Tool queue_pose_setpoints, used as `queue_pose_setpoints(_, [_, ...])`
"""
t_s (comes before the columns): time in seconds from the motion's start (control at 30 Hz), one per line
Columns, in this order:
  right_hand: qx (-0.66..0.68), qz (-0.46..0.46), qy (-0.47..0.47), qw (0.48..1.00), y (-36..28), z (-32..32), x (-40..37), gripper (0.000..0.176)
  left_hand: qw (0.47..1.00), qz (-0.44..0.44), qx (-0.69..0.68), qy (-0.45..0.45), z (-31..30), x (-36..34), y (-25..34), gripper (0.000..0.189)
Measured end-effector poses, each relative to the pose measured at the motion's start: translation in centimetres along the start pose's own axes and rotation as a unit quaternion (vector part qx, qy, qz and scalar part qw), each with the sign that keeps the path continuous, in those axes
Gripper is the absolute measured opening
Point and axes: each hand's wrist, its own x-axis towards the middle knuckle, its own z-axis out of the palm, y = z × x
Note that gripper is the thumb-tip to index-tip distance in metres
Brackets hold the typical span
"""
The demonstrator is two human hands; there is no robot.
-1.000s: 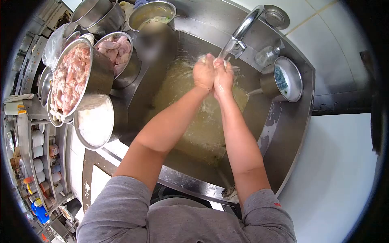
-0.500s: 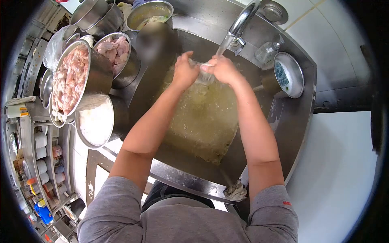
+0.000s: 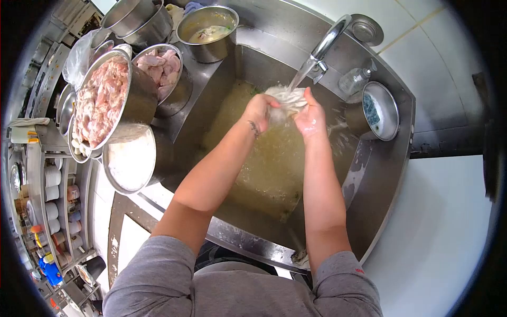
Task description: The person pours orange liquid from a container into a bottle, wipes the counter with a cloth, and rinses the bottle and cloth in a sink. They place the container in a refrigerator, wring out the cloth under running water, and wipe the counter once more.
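Note:
A wet white cloth (image 3: 287, 99) is held up under the water running from the tap (image 3: 331, 37). My left hand (image 3: 259, 112) grips its left side, with the thumb on top. At the right side, my right hand (image 3: 310, 117) has the cloth between thumb and fingers, palm turned up. Parts of the fingers are hidden behind the folds. Below both hands, cloudy yellowish water stands in the steel sink (image 3: 211, 111).
Left of the sink stand a pot of raw meat (image 3: 103, 100), a bowl of raw poultry pieces (image 3: 161, 68) and a pot of white contents (image 3: 129, 158). Behind is a pot of leftovers (image 3: 211, 34). A soap bottle (image 3: 355, 82) and a scrubber bowl (image 3: 388, 111) sit at right.
The cloth has gone from bunched between my hands to spread wider under the stream. My right hand has turned palm up, and the view has shifted slightly.

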Motion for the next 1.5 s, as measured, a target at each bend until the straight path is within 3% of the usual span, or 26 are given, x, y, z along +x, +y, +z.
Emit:
queue_pose_setpoints(0.07, [-0.042,-0.212,-0.005,0.976,0.8,1.7,-0.3,0.031,0.974,-0.145,0.048,0.170,1.6,-1.9,1.5,0.036])
queue_pose_setpoints(0.1, [-0.041,-0.212,-0.003,0.976,1.2,2.7,-0.9,0.031,0.973,-0.146,0.049,0.170,2.2,-2.1,1.9,0.036])
queue_pose_setpoints(0.17, [-0.086,-0.228,-0.004,0.970,2.8,5.8,-3.4,0.026,0.982,-0.154,-0.102,-0.035,2.6,-2.2,2.2,0.041])
queue_pose_setpoints(0.33, [-0.168,-0.333,0.055,0.926,4.5,6.3,-1.5,0.025,0.993,0.005,-0.118,-0.015,2.0,3.8,-0.4,0.030])
queue_pose_setpoints(0.4, [-0.430,-0.487,0.258,0.715,4.2,5.6,0.1,0.027,0.995,-0.002,-0.097,-0.015,2.9,2.8,-0.5,0.030])
queue_pose_setpoints(0.43, [-0.428,-0.488,0.258,0.716,3.5,5.8,-0.3,0.027,0.997,-0.009,-0.075,-0.015,3.1,2.3,-0.5,0.030])
queue_pose_setpoints(0.5, [-0.207,-0.308,0.087,0.924,2.2,6.4,-2.1,0.033,0.999,0.038,0.009,-0.028,3.5,0.8,0.5,0.041])
queue_pose_setpoints(0.57, [-0.185,-0.330,0.083,0.922,3.1,6.4,-2.6,0.028,0.986,-0.119,0.114,-0.013,4.7,-1.2,2.8,0.044])
queue_pose_setpoints(0.63, [-0.470,-0.451,0.069,0.756,3.7,5.8,-2.4,0.022,0.985,-0.159,0.059,-0.038,3.7,0.2,2.4,0.043])
queue_pose_setpoints(0.67, [-0.482,-0.549,0.049,0.681,3.8,6.2,-2.7,0.019,0.989,-0.129,-0.033,-0.067,2.9,1.9,1.3,0.041])
queue_pose_setpoints(0.7, [-0.481,-0.549,0.051,0.681,4.0,6.3,-2.4,0.019,0.983,-0.099,-0.125,-0.096,2.2,3.3,0.0,0.039])
queue_pose_setpoints(0.73, [-0.382,-0.542,0.120,0.739,4.2,6.4,-1.8,0.019,0.951,-0.099,-0.206,-0.210,2.0,3.0,-0.8,0.030])
queue_pose_setpoints(0.77, [-0.276,-0.525,0.186,0.783,4.1,6.5,-1.3,0.020,0.950,-0.100,-0.206,-0.210,2.4,3.1,-1.5,0.030])
queue_pose_setpoints(0.83, [-0.306,-0.559,0.231,0.735,3.5,6.7,-1.4,0.018,0.994,0.066,-0.085,-0.002,3.4,2.8,-2.3,0.020])
queue_pose_setpoints(0.9, [-0.090,-0.371,0.173,0.908,2.7,7.4,-2.5,0.015,0.990,0.096,-0.091,-0.051,3.6,1.6,-2.2,0.017])
queue_pose_setpoints(0.93, [-0.034,-0.364,0.125,0.922,2.7,7.4,-2.5,0.014,0.992,0.108,-0.060,-0.021,3.8,0.9,-1.7,0.021])
queue_pose_setpoints(1.03, [-0.103,-0.389,0.149,0.903,2.8,6.4,-2.0,0.016,0.985,0.141,0.096,0.024,3.3,-0.2,-0.4,0.030])
queue_pose_setpoints(1.07, [-0.100,-0.391,0.147,0.903,2.5,6.2,-2.0,0.016,0.997,0.007,0.072,0.006,4.0,-1.1,1.1,0.030])
queue_pose_setpoints(1.1, [-0.242,-0.455,0.154,0.843,2.3,5.6,-2.2,0.013,0.991,-0.129,0.044,-0.010,4.6,-2.1,2.3,0.031])
queue_pose_setpoints(1.13, [-0.377,-0.507,0.156,0.759,2.3,5.4,-2.3,0.011,0.982,-0.173,0.000,-0.079,4.9,-2.9,3.1,0.033])
queue_pose_setpoints(1.17, [-0.376,-0.506,0.156,0.760,2.5,6.0,-2.7,0.011,0.982,-0.173,0.000,-0.077,4.8,-2.0,2.5,0.033])
queue_pose_setpoints(1.23, [-0.306,-0.482,0.145,0.808,3.0,7.3,-3.3,0.015,0.993,-0.035,-0.066,-0.095,4.3,0.8,0.2,0.030])
queue_pose_setpoints(1.3, [-0.190,-0.446,0.121,0.866,2.7,8.0,-3.4,0.015,0.989,0.002,-0.102,-0.111,4.4,1.1,-0.5,0.016])
queue_pose_setpoints(1.37, [0.028,-0.342,0.157,0.926,2.2,8.9,-4.4,0.014,0.978,0.202,-0.018,0.045,6.1,-1.0,-1.1,0.012])
queue_pose_setpoints(1.43, [0.038,-0.306,0.124,0.943,2.7,6.3,-2.9,0.013,0.970,0.237,-0.006,0.045,6.5,-3.2,-1.3,0.020])
queue_pose_setpoints(1.5, [0.107,-0.122,0.018,0.987,3.2,5.5,-3.7,0.017,0.807,0.441,0.384,0.081,5.5,-5.1,-1.7,0.018])
